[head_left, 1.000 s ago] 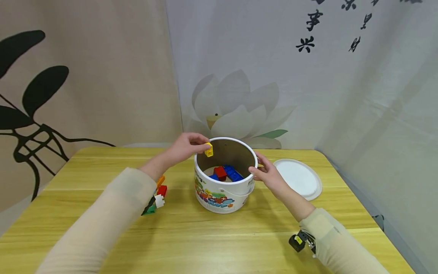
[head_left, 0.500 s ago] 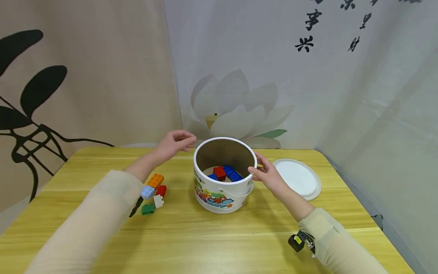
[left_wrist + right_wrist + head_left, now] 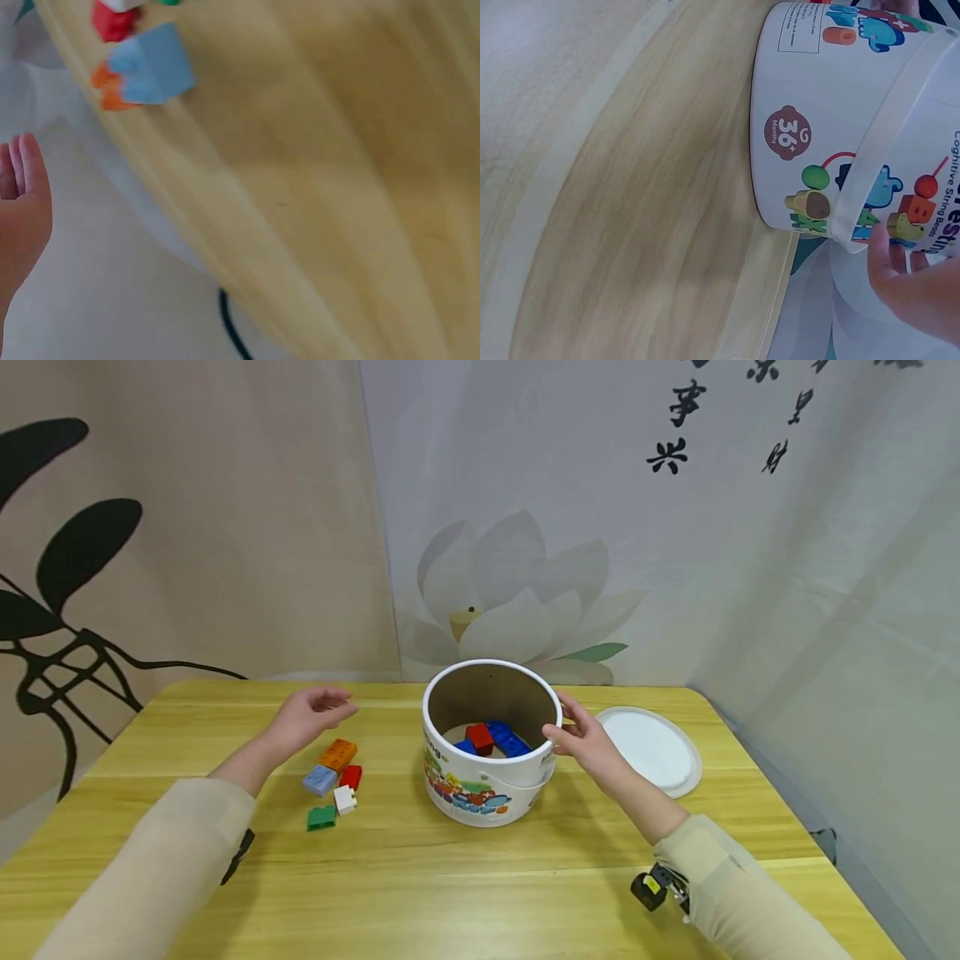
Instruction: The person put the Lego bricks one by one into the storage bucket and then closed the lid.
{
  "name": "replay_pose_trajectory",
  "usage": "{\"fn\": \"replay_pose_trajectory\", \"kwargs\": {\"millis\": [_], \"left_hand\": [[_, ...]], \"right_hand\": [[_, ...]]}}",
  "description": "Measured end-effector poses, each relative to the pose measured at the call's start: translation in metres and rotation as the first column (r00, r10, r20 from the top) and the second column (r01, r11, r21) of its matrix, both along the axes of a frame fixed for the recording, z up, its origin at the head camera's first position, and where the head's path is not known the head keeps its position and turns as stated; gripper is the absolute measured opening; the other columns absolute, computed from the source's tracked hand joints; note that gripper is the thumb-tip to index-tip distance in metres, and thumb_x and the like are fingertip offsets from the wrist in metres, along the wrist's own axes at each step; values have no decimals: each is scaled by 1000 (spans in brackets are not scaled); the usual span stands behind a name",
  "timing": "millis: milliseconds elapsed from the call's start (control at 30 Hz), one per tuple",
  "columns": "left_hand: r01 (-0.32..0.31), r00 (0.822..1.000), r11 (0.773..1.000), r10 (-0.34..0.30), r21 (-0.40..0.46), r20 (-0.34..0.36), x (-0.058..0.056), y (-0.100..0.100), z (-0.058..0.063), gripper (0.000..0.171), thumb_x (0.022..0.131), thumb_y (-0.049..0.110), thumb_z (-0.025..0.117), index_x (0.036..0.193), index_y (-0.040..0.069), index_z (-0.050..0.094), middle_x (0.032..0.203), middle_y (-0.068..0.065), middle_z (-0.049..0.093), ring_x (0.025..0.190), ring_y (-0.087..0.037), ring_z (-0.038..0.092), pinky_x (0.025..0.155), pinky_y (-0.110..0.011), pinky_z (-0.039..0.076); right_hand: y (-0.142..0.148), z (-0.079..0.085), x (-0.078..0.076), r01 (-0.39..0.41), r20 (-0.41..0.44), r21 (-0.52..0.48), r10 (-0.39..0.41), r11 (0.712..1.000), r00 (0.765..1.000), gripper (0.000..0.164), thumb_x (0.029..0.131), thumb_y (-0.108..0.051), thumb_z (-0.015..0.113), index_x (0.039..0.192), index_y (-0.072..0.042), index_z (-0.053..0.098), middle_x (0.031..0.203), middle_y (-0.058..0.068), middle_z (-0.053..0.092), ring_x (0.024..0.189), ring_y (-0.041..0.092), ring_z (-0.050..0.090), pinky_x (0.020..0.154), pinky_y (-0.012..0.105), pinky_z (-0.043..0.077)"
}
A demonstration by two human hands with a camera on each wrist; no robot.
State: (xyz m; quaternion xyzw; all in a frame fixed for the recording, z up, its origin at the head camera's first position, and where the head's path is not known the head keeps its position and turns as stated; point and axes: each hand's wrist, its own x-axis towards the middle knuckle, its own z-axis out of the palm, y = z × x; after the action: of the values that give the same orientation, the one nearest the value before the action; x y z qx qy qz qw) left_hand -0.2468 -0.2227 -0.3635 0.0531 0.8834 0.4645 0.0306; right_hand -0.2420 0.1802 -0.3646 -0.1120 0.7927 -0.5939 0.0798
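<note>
A white printed bucket (image 3: 491, 789) stands upright on the table, with blue bricks (image 3: 508, 739) and a red brick (image 3: 480, 739) visible inside. My right hand (image 3: 592, 747) holds the bucket at the right side of its rim; in the right wrist view, that hand (image 3: 919, 289) meets the printed wall near the top. My left hand (image 3: 311, 718) is above the table with nothing in it, fingers loosely bent. Just in front of it lies a group of toy bricks: orange (image 3: 338, 754), light blue (image 3: 320, 780), red (image 3: 350, 777), white (image 3: 345, 799) and green (image 3: 321, 817).
A round white lid (image 3: 652, 752) lies flat on the table to the right of the bucket. Behind the table's far edge hangs a printed curtain (image 3: 525, 485). A small black camera (image 3: 649, 890) is strapped at the right wrist.
The yellow brick held over the bucket's left rim has left my left hand. That hand has moved left, away from the bucket to the loose bricks. The right hand stays put.
</note>
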Motion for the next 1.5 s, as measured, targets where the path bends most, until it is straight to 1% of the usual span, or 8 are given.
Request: {"fn": "replay_pose_trajectory", "kwargs": {"millis": [100, 333, 467, 667, 800, 967, 1233, 1500], "left_hand": [[-14, 1000, 999, 14, -32, -3, 2, -8, -12, 60, 92, 39, 57, 132, -4, 45, 126, -25, 52, 109, -34, 52, 94, -44, 47], [-19, 999, 993, 22, -114, 24, 8, -16, -38, 56, 91, 29, 61, 130, -8, 46, 124, -28, 52, 108, -35, 53, 90, -43, 49], [-9, 998, 991, 16, -136, 53, 12, -16, -46, 54, 90, 23, 62, 129, -10, 46, 123, -30, 51, 107, -38, 53, 90, -44, 49], [9, 995, 986, 7, -164, 97, 14, -15, -51, 56, 88, 20, 64, 130, -11, 45, 126, -32, 49, 108, -40, 53, 88, -44, 50], [25, 994, 980, -3, -200, 112, 13, -14, -51, 57, 87, 18, 65, 131, -11, 43, 127, -32, 48, 107, -40, 52, 87, -45, 49], [44, 995, 977, -24, -210, 97, 10, -9, -49, 53, 86, 10, 63, 129, -13, 44, 125, -32, 50, 105, -39, 54, 87, -45, 50], [47, 997, 985, -35, -168, 70, 9, -4, -39, 49, 87, 8, 58, 130, -11, 45, 126, -31, 50, 103, -35, 55, 83, -37, 53], [51, 997, 994, -46, -100, 59, 6, -9, -22, 49, 90, 13, 56, 134, -6, 45, 130, -29, 48, 107, -34, 54, 87, -34, 51]], "right_hand": [[0, 0, 0, -1, -4, 3, 1, 1000, 1000, 61, 95, -17, 53, 148, -10, 24, 144, 21, 35, 115, 30, 50, 91, 41, 51], [0, -1, -1, 0, -5, -5, 0, 1000, 1000, 60, 95, -15, 53, 148, -10, 25, 142, 21, 37, 110, 24, 52, 92, 44, 50], [0, -2, -2, 4, -6, -5, -4, 1000, 1000, 60, 95, -15, 53, 148, -10, 25, 142, 21, 37, 109, 24, 52, 93, 47, 49], [1, -2, -2, 1, -4, -7, -1, 1000, 1000, 61, 95, -16, 54, 148, -10, 24, 143, 21, 36, 114, 29, 50, 94, 48, 48], [1, -2, -2, 1, -2, -6, -1, 1000, 1000, 62, 95, -16, 54, 148, -10, 24, 144, 20, 35, 115, 30, 50, 95, 49, 47], [1, -2, -2, 5, 4, -2, -5, 1000, 1000, 61, 95, -17, 53, 148, -11, 24, 145, 20, 34, 117, 33, 49, 96, 49, 47], [1, -2, -2, 2, 10, 2, -2, 1000, 1000, 61, 95, -17, 53, 148, -11, 24, 145, 20, 34, 116, 32, 49, 95, 47, 47], [1, -1, -1, -1, 8, -10, 1, 1000, 1000, 61, 95, -17, 53, 148, -11, 24, 145, 20, 34, 115, 30, 50, 95, 47, 47]]}}
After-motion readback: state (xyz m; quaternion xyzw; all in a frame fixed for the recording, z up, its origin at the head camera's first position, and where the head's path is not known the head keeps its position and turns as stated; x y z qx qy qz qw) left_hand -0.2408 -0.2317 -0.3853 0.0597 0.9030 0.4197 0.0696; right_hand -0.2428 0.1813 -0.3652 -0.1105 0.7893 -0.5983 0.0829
